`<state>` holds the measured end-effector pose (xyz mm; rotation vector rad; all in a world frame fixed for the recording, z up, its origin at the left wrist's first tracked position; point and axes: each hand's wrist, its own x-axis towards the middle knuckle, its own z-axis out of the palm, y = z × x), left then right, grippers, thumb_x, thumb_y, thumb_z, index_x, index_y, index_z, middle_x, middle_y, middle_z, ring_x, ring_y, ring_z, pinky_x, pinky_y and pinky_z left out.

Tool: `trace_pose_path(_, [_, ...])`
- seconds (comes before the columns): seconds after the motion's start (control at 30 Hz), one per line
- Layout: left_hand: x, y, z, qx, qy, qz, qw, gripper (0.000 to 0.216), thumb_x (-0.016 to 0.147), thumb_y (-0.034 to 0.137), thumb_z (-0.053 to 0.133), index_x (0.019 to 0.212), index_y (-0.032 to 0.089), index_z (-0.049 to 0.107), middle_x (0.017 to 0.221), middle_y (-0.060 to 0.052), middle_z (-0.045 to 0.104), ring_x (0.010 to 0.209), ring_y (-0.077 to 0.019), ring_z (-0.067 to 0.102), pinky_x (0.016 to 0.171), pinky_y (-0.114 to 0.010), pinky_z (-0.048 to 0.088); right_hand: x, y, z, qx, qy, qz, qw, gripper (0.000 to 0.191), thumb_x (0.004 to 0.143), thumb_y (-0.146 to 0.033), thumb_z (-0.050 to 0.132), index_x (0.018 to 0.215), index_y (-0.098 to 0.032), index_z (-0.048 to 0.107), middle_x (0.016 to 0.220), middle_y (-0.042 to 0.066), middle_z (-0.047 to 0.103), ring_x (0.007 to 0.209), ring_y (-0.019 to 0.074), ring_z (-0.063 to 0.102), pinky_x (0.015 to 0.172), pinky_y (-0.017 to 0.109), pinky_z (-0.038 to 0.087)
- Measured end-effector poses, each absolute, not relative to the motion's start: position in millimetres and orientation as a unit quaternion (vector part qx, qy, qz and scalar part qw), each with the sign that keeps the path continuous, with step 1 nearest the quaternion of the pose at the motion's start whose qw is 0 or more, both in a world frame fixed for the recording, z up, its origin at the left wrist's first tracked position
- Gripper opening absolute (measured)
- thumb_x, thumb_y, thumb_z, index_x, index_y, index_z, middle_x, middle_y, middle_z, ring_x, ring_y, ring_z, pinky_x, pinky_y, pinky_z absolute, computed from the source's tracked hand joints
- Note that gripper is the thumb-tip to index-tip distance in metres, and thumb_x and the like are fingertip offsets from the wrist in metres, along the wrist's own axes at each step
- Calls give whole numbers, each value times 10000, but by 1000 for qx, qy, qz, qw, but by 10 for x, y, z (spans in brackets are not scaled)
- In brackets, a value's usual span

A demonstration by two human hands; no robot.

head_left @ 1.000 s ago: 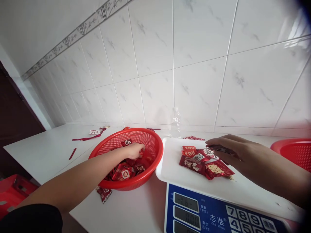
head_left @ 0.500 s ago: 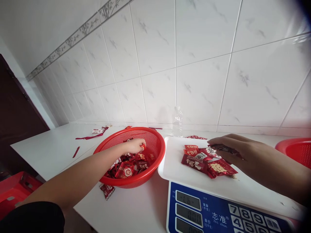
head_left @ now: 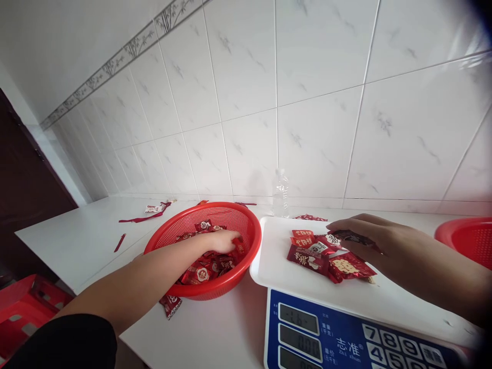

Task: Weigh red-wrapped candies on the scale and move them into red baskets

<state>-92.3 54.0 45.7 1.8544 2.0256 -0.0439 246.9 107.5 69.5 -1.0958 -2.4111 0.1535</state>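
Note:
My left hand reaches down into a red mesh basket and rests among several red wrapped snack packets; its fingers curl into the pile, and what they hold is hidden. My right hand hovers over a small heap of red packets on the white pan of a blue electronic scale. Its fingers are closed on a dark packet at the top of the heap.
A clear plastic bottle stands against the tiled wall. A second red basket sits at the far right. One packet lies on the counter in front of the basket. Red ribbon scraps lie at the back left. A red crate is below left.
My left hand lifted slightly with a pinched packet half a second ago and has now dropped back into the basket's pile. My right hand has stayed over the scale heap.

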Motion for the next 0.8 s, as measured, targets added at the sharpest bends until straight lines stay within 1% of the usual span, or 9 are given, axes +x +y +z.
trace_pose_path(0.1, [-811,515,391,673,712,-26,196,373,691,163,579,1046,251,648,951,-29,698,760,-195,609,644,-260,430,2461,1075,677,-401,-878,52,254,383,831,-518,369,1038,-349,644,1095,13,666,851,244,664,681,396,532])
trace_pose_path(0.2, [-767,461,348,659,729,-35,183,162,708,202,559,813,216,681,768,-35,689,622,-195,581,599,-296,416,2456,1088,654,-399,-878,46,262,357,845,-503,379,1050,-358,633,1111,6,660,854,236,659,684,389,526])
trace_pose_path(0.3, [-806,429,374,644,746,-31,169,79,675,186,574,618,195,628,595,-23,617,506,-179,522,556,-305,389,2465,1091,640,-391,-879,39,269,328,861,-467,391,1058,-354,629,1118,11,658,835,228,656,677,384,517])
trace_pose_path(0.37, [-864,436,424,642,750,-10,160,66,636,171,613,580,197,593,565,-5,583,491,-167,501,544,-294,375,2474,1086,637,-388,-880,38,272,315,873,-443,395,1060,-348,629,1120,18,659,829,228,655,673,382,513])
trace_pose_path(0.5, [-947,487,576,640,754,91,116,47,712,242,610,707,208,577,673,-1,585,596,-170,525,567,-267,374,2479,1067,651,-387,-878,39,278,291,880,-404,418,1061,-331,634,1129,31,657,832,233,655,687,382,515])
trace_pose_path(0.57, [-908,489,686,636,751,152,97,104,800,307,540,795,206,561,720,-5,575,647,-166,533,581,-255,385,2471,1044,680,-384,-879,43,280,285,879,-375,434,1066,-313,640,1130,36,654,821,224,658,697,373,520])
trace_pose_path(0.63, [-791,448,821,619,743,227,117,187,862,373,469,904,206,544,710,6,546,604,-143,511,546,-239,384,2459,1005,725,-384,-879,52,279,283,884,-335,439,1077,-297,643,1134,39,650,836,212,659,713,358,525])
trace_pose_path(0.73, [-483,316,1034,520,657,439,324,174,841,331,549,963,206,553,741,12,524,577,-103,474,528,-217,393,2434,928,806,-392,-872,72,283,299,886,-270,446,1116,-289,635,1136,40,649,888,207,650,737,343,526])
trace_pose_path(0.8, [-219,228,1149,500,570,495,424,164,815,217,580,978,199,570,820,-15,552,651,-108,518,569,-220,436,2418,885,849,-391,-865,99,299,348,870,-241,477,1193,-300,592,1104,36,662,905,205,642,755,349,523])
